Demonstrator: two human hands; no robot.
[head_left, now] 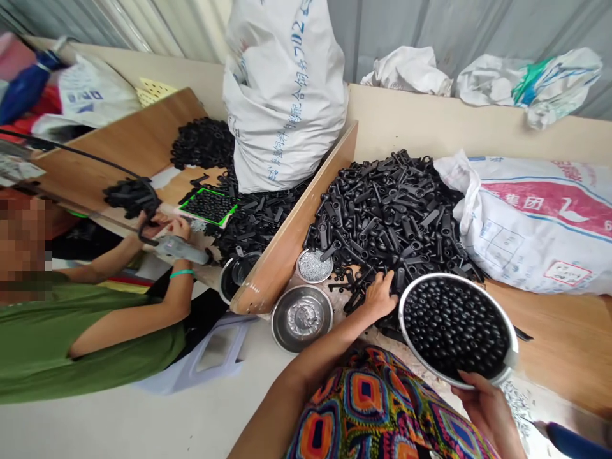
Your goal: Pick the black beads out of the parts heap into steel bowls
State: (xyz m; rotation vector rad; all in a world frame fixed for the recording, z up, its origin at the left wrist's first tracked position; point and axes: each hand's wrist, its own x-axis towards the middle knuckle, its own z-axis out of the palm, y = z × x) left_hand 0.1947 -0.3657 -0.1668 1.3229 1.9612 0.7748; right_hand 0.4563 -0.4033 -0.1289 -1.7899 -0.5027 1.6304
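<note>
My right hand [484,400] grips the near rim of a round metal bowl [407,347], thumb over the edge. Small black bead-like parts [454,322] fill the bowl. To its left, my left hand [380,298] reaches down to the near edge of a large heap of black plastic parts [387,213], many with ring-shaped ends. Its fingers look stretched and apart, touching the parts, with no held piece visible. A small dish of shiny metal bits [314,265] and a metal basin [301,319] stand left of this hand.
A wooden divider [306,210] separates my bench from a co-worker [119,319] who holds a power tool [184,250]. A tall white sack [287,102] stands behind the divider. Another sack [545,217] lies at right. A blue handle [576,441] and scattered metal bits [519,398] lie near right.
</note>
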